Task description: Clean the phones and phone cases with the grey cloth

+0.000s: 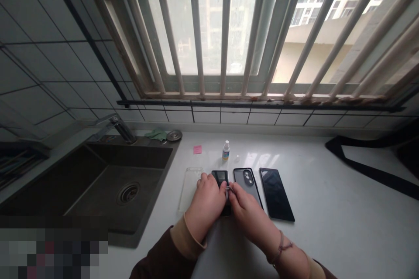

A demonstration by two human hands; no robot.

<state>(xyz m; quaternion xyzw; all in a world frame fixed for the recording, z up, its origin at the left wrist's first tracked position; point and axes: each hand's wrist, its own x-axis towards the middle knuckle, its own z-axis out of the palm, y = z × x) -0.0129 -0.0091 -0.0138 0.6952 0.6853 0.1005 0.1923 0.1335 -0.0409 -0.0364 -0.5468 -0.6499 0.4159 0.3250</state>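
Near the clear case [186, 189], the left hand [207, 198] curls (whether gripping, I cannot tell) over a dark phone [221, 175], likely stiff, slick, breakable and best held by its side edges, above which a small shiny piece [228, 188], probably light, is pinched by the right hand [250, 211] near the black case [241, 178].

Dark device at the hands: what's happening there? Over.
Left fingers, right fingers: nearly together over dark device. Small item between them, unclear. Dark device partly hidden by them.

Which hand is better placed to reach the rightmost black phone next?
Probably the right hand: it lies nearer the black phone, while the left hand is farther off, nearer the clear case.
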